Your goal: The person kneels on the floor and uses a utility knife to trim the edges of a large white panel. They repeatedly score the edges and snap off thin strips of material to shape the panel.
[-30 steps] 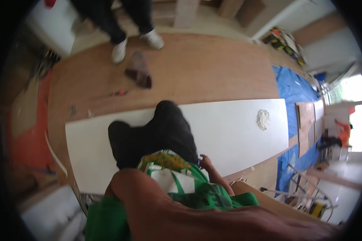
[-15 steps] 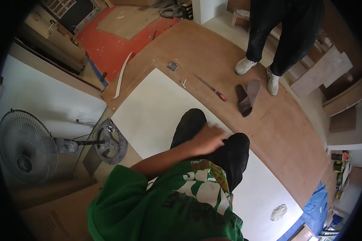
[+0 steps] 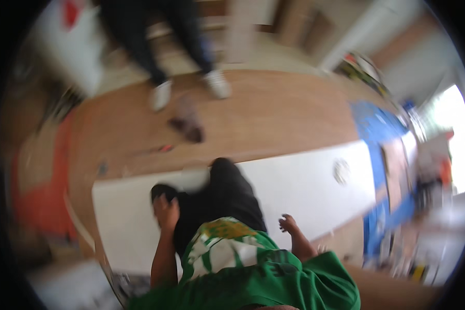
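My left hand [image 3: 166,210], fingers open, is at my left knee on my black trousers [image 3: 230,188]. My right hand [image 3: 288,223] hangs open beside my right thigh, over the long white board [image 3: 310,191] beneath me. A pale crumpled patch [image 3: 341,171] lies toward the board's right end. Beyond the board, on a brown wooden sheet [image 3: 279,108], lie dark brown slippers [image 3: 187,124] and a thin tool with a red handle [image 3: 165,148]. The picture is blurred.
A person in dark trousers and white shoes [image 3: 217,82] stands beyond the slippers. A red floor covering [image 3: 41,201] is at left, a blue sheet [image 3: 372,124] at right with loose panels [image 3: 395,173]. Blurred clutter and a bright opening lie at far right.
My view swung left, then back to facing across the board. My left arm moved from across my lap to my left knee; my right hand shows again beside my thigh.
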The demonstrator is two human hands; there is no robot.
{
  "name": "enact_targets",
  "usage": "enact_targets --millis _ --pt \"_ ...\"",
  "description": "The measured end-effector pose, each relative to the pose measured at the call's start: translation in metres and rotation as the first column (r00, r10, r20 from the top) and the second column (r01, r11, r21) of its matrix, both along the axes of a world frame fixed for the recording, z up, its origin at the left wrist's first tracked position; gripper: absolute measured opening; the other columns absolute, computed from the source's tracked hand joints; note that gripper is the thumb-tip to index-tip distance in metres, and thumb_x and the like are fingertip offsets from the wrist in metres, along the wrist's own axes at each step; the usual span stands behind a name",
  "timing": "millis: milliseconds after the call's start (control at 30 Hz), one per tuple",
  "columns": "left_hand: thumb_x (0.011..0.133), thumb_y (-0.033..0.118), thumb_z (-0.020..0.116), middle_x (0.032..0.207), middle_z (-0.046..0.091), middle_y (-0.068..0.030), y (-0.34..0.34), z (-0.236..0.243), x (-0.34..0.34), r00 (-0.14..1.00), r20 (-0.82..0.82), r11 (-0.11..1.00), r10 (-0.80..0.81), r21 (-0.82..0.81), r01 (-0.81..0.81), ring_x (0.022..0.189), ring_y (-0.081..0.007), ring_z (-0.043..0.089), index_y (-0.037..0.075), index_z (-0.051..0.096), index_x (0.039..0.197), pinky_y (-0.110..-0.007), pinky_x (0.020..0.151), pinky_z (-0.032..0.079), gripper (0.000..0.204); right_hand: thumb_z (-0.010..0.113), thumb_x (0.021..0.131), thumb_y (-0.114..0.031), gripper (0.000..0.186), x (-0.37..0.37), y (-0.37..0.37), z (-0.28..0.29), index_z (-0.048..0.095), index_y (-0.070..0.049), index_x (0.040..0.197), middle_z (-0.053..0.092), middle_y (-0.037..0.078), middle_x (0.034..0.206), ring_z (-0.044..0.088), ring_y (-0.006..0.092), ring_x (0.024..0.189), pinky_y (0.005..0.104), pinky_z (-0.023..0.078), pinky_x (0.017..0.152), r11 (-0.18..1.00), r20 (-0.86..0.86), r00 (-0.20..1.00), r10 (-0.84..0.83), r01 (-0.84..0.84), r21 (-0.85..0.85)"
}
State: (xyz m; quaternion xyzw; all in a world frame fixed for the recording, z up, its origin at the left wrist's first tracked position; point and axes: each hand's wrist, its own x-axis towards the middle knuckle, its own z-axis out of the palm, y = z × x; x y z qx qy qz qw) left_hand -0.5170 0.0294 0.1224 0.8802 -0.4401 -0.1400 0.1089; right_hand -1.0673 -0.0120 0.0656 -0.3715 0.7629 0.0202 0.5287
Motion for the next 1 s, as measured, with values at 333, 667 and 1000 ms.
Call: enact_targets --millis 333,667,1000 --pt "0.094 0.058 0.047 0.156 0.029 -0.0203 -0.050 0.021 0.017 0.971 -0.066 0.881 0.231 0.437 -0.180 0.140 -0.0400 0.036 0.015 0.032 0.152 -0.063 0.106 0.037 0.074 0.060 0.091 -0.021 0.057 -0.098 -0.025 0.082 0.044 -0.002 0.142 0.071 0.017 0.085 0.071 0.0235 0.069 0.0364 0.060 0.053 0.950 -0.254 0.925 -0.284 0.235 -0.205" --pt "0.093 0.059 0.048 0.157 0.030 -0.0171 -0.044 0.022 0.014 0.968 -0.044 0.885 0.248 0.416 -0.208 0.139 -0.0378 0.037 0.015 0.034 0.152 -0.063 0.105 0.037 0.074 0.064 0.089 -0.022 0.052 -0.190 -0.052 0.211 0.054 -0.002 0.135 0.071 0.015 0.077 0.069 0.0223 0.062 0.0351 0.058 0.052 0.880 -0.462 0.805 -0.371 0.147 -0.451" --pt "0.093 0.058 0.050 0.156 0.032 -0.0175 -0.042 0.023 0.014 0.965 -0.061 0.898 0.254 0.387 -0.212 0.138 -0.0381 0.039 0.014 0.036 0.150 -0.063 0.104 0.038 0.074 0.066 0.089 -0.025 0.051 -0.222 -0.067 0.282 0.057 -0.002 0.133 0.070 0.020 0.106 0.070 0.0243 0.065 0.0366 0.057 0.060 0.839 -0.529 0.739 -0.417 0.089 -0.537"
